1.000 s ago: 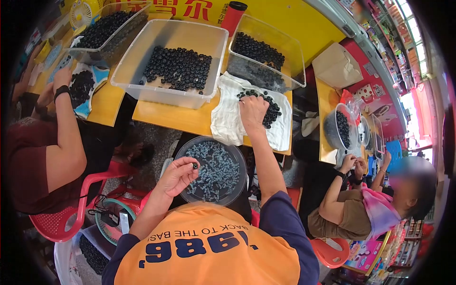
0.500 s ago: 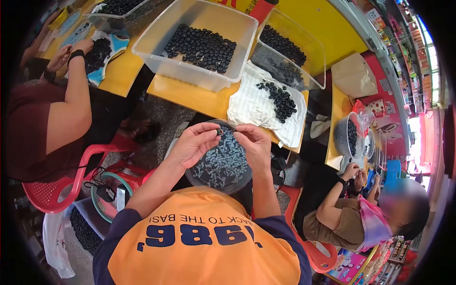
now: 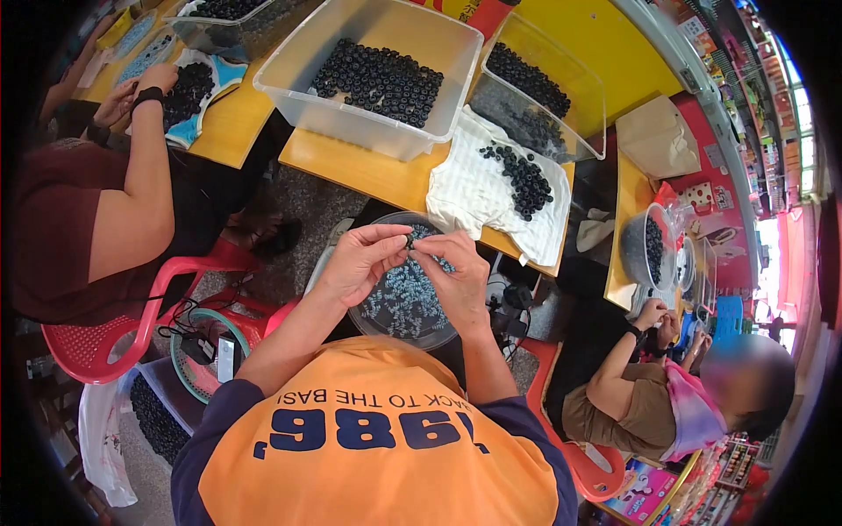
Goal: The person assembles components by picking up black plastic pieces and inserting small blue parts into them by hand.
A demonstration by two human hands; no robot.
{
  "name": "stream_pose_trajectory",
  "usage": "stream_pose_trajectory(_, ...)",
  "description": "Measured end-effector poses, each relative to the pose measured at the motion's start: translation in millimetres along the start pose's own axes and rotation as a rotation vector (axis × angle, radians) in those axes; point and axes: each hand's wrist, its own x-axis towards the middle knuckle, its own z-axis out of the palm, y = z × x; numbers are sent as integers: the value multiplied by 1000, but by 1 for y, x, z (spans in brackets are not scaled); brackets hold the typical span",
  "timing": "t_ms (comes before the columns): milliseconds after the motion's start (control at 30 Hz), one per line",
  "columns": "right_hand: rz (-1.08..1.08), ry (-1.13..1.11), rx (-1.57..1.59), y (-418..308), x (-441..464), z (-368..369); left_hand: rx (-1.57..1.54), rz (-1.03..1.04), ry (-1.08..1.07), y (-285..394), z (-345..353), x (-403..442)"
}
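Note:
My left hand (image 3: 364, 263) pinches a small black round piece (image 3: 410, 241) between thumb and fingertips. The fingertips of my right hand (image 3: 456, 273) meet it from the other side, closed on the same piece. Below both hands is a round clear tub (image 3: 355, 317) holding many small bluish pieces (image 3: 403, 302). Beyond them, on the table, a white cloth (image 3: 460, 184) bears a loose pile of black pieces (image 3: 529, 184). A large clear bin (image 3: 351, 118) with many more black pieces stands to the left of the cloth.
Another clear bin (image 3: 586, 114) stands behind the cloth. A person (image 3: 132, 202) at the left and a person (image 3: 631, 394) at the right handle small pieces at other tables. Red chairs (image 3: 79, 337) and a teal-rimmed basket (image 3: 189, 368) are at the lower left.
My right hand has left the pile on the cloth and come back over the tub to meet my left hand at the black piece. The view has shifted.

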Motion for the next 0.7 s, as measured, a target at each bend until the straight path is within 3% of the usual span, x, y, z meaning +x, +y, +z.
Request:
stream_pose_trajectory(300,-28,61,3,4,-8,5,145,0,44,-1,-1,-1)
stream_pose_trajectory(700,-96,76,-113,2,-11,5,-27,-55,22,-8,-7,-3)
